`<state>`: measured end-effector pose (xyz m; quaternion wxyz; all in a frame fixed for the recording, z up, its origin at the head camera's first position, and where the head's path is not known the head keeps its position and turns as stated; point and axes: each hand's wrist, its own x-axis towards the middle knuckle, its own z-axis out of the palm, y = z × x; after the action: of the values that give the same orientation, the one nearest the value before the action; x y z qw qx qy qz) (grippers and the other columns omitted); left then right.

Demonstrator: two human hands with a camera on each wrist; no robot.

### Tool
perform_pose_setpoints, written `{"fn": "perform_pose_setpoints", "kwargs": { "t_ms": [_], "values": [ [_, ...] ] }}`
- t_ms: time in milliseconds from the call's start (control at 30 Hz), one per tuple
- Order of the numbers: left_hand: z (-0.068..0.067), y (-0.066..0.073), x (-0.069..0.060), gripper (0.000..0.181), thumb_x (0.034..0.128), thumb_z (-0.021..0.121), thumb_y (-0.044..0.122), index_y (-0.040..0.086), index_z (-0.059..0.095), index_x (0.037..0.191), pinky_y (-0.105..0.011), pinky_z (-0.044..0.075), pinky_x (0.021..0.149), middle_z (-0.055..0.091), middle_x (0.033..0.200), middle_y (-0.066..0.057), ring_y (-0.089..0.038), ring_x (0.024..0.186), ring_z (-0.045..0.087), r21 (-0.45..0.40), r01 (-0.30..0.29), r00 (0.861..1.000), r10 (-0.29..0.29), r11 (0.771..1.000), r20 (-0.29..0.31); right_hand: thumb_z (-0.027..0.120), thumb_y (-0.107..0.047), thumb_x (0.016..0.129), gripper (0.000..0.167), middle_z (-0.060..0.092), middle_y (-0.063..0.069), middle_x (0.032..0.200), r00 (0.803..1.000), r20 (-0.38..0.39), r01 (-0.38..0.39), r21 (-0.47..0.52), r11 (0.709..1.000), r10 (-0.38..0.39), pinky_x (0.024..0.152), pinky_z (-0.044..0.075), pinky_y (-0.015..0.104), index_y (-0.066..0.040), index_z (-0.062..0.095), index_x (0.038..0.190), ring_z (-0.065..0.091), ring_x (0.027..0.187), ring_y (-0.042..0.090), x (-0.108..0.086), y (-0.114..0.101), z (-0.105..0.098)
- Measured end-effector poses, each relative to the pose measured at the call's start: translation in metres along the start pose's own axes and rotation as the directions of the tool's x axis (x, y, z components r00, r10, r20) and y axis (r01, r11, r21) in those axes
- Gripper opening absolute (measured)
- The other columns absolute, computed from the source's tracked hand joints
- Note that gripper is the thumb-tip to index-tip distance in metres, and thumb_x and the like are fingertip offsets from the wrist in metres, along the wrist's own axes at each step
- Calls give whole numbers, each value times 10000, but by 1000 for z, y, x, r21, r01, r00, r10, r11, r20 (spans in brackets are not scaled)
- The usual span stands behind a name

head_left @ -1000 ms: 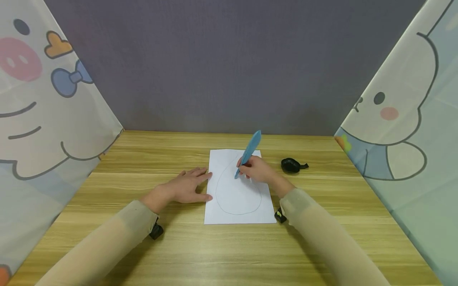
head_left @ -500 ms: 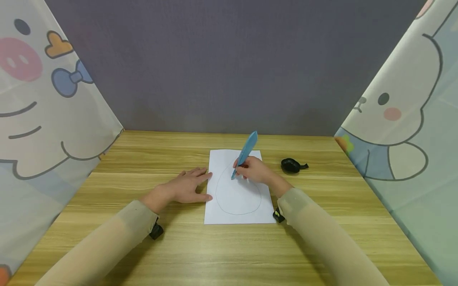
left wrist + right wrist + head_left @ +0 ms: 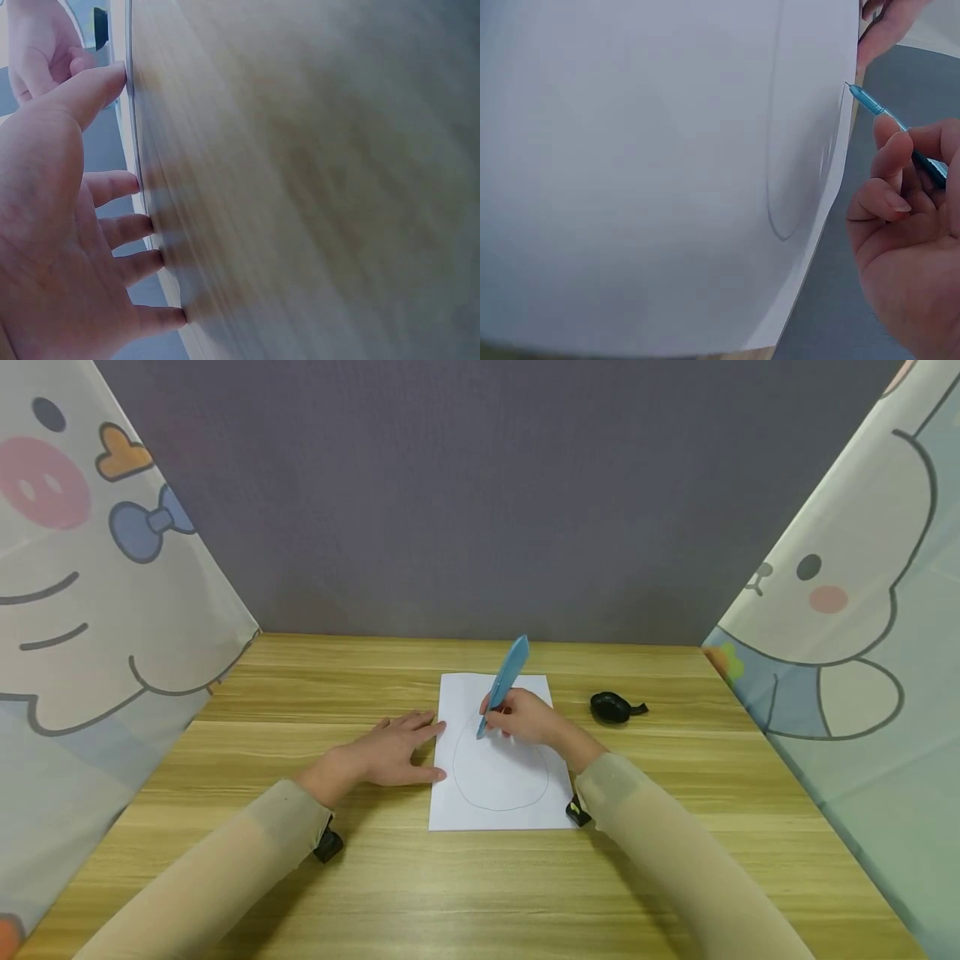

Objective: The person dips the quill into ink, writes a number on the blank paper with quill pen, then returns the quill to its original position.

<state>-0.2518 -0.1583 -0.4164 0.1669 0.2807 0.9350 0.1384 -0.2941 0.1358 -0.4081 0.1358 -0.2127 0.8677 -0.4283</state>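
Observation:
My right hand (image 3: 525, 717) pinches a blue feather-shaped pen (image 3: 508, 675) between thumb and fingers, its tip down at the paper. In the right wrist view the slim teal barrel of the pen (image 3: 868, 99) slants to its fine point. A white sheet of paper (image 3: 468, 818) lies on the table and carries a thin, rounded outline that narrows toward the top. The upper part of that outline is partly covered by my right hand. At the sheet's left edge my left hand (image 3: 393, 752) rests with fingers spread, thumb and index fingertip on the paper.
Right of the sheet lies a small black rounded object (image 3: 610, 707) with a short tail; its kind is unclear. The wood-grain table (image 3: 480, 893) ends at a grey panel (image 3: 480, 502) behind. Cartoon-printed cloths (image 3: 135, 635) stand along both sides.
My right hand and the pen have moved a little to the left across the upper part of the paper. The left hand and the sheet have stayed in place.

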Motion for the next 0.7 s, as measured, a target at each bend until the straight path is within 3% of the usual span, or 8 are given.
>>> {"fn": "perform_pose_setpoints", "kwargs": {
  "t_ms": [700],
  "values": [
    [0,1,0,947,1026,657,669,166,315,1752,-802,175,1294,213,1837,-161,-468,1695,188,4,1,1000,-1,1000,-10,626,-144,1081,222,788,105,945,997,71,42,-10,999,-41,616,458,247,-18,749,1217,572,648,108,3,-15,19]
  ]
}}
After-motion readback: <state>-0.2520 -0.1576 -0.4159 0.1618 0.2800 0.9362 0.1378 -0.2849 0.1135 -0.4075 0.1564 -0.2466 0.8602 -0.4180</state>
